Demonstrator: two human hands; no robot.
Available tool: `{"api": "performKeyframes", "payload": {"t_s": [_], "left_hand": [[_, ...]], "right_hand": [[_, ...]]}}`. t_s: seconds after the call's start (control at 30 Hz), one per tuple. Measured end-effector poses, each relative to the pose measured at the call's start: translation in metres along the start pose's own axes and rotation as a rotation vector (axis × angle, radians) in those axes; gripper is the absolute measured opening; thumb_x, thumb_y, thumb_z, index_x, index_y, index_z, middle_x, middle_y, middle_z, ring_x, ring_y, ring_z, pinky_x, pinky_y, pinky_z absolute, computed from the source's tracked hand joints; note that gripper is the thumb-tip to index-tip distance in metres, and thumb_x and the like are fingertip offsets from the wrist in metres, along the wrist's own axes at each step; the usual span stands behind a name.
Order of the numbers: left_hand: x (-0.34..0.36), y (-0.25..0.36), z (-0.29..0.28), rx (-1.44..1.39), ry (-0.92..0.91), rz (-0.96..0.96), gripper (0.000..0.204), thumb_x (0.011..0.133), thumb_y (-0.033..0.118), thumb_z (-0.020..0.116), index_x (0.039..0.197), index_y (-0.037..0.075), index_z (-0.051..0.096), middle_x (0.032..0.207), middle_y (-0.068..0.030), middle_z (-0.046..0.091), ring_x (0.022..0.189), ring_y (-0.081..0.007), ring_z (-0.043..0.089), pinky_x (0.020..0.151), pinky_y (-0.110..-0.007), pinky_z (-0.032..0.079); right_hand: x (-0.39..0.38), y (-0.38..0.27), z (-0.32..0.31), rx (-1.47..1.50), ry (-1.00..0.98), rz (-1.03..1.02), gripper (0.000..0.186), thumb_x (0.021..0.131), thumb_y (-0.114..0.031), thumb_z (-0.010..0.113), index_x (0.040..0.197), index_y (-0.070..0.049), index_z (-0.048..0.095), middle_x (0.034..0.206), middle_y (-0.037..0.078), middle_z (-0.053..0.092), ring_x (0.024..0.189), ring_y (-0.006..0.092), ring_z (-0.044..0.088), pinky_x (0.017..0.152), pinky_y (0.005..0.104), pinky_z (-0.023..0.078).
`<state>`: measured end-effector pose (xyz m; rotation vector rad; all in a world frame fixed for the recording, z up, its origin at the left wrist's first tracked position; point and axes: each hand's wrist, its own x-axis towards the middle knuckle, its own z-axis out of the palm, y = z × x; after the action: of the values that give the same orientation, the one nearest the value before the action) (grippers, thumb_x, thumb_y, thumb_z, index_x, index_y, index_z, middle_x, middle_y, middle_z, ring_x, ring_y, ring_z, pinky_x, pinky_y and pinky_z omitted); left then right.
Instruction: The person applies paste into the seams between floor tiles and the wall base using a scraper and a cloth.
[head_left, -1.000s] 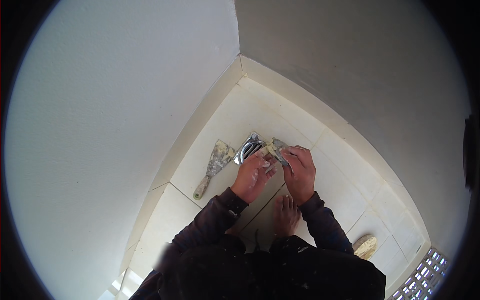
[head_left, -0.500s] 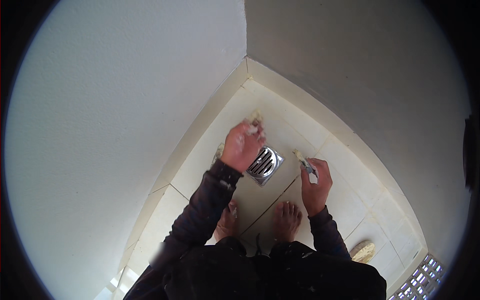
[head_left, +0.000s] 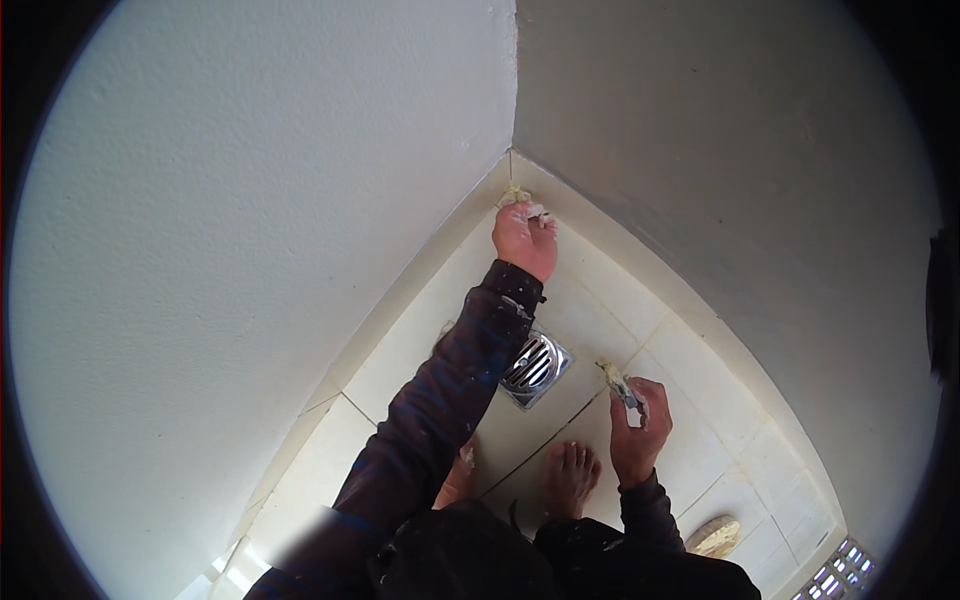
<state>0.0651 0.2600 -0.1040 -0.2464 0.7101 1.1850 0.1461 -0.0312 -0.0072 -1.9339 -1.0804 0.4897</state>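
Note:
My left hand [head_left: 526, 242] reaches far out to the corner of the tiled floor, its fingers closed and smeared with white paste. A lump of cream-coloured paste [head_left: 513, 195] shows just beyond the fingertips, against the skirting tiles where the two walls meet. Whatever tool those fingers may hold is hidden. Nearer to me on the right, my right hand [head_left: 641, 425] pinches a small grey scraper [head_left: 627, 393] between thumb and fingers, above the floor. Cream paste clings to the scraper's far end, and white residue marks the hand.
A square metal floor drain [head_left: 537, 368] lies between my arms, partly behind the left sleeve. My bare feet [head_left: 572, 478] stand close to it. A round, cream-topped object [head_left: 715, 537] sits at lower right, near a patterned grille [head_left: 838, 572]. Walls [head_left: 300, 200] close in on both sides.
My left hand has moved forward from beside the drain to the wall corner. The right hand still holds the scraper at about the same spot over the floor; the view has shifted slightly.

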Motion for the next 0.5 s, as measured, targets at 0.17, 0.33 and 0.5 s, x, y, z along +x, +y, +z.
{"api": "performKeyframes", "payload": {"t_s": [0.17, 0.33, 0.5], "left_hand": [[0.000, 0.008, 0.006, -0.059, 0.035, -0.075, 0.016, 0.082, -0.003, 0.056, 0.085, 0.010, 0.048, 0.076, -0.0006, 0.046, 0.068, -0.0175, 0.045, 0.068, -0.033, 0.040], [-0.008, 0.014, 0.011, -0.103, 0.014, -0.161, 0.015, 0.083, -0.003, 0.055, 0.084, 0.009, 0.047, 0.077, -0.0023, 0.046, 0.070, -0.0184, 0.046, 0.069, -0.034, 0.041], [-0.020, 0.021, 0.022, -0.083, -0.048, -0.184, 0.021, 0.079, -0.005, 0.058, 0.088, 0.012, 0.049, 0.079, 0.0028, 0.052, 0.072, -0.0132, 0.048, 0.069, -0.031, 0.041]], "right_hand": [[0.002, -0.005, 0.000, 0.023, -0.020, -0.030, 0.030, 0.078, 0.008, 0.075, 0.106, 0.001, 0.065, 0.103, 0.017, 0.068, 0.092, 0.0313, 0.068, 0.080, 0.0371, 0.055], [-0.002, -0.004, -0.001, 0.026, -0.036, -0.006, 0.030, 0.078, 0.008, 0.074, 0.106, 0.001, 0.065, 0.104, 0.017, 0.068, 0.091, 0.0307, 0.068, 0.080, 0.0364, 0.055], [-0.006, -0.003, -0.001, 0.033, -0.032, 0.020, 0.030, 0.078, 0.008, 0.074, 0.106, 0.001, 0.065, 0.104, 0.017, 0.068, 0.091, 0.0305, 0.068, 0.080, 0.0360, 0.055]]}}
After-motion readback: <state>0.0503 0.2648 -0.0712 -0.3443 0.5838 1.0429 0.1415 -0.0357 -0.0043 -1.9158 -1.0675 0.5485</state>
